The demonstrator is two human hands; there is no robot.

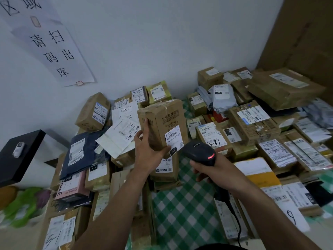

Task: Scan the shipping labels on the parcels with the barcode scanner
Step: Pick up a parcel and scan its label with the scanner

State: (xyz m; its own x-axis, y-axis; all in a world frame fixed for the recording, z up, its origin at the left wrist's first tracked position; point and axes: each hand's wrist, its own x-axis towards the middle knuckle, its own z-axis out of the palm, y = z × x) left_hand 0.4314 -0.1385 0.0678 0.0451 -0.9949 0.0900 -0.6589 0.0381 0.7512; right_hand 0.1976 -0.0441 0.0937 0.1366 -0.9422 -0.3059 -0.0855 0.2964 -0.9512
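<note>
My left hand (pixel 146 150) grips a tall brown cardboard parcel (pixel 162 121) from its left side and holds it upright above the table. A white shipping label (pixel 174 138) with a barcode faces me on the parcel's lower right. My right hand (pixel 209 170) grips the handle of a black barcode scanner (pixel 199 153), whose head sits just right of and below the label, pointing at it. A red light glows on the scanner's side. Its black cable (pixel 236 219) hangs down toward the bottom edge.
Many labelled parcels, cartons and mailer bags crowd the table on both sides, left (pixel 90 154) and right (pixel 255 120). A strip of green checked tablecloth (pixel 183 210) shows between them. A black box (pixel 18 154) stands at the left. White wall with a paper sign (pixel 54 47) behind.
</note>
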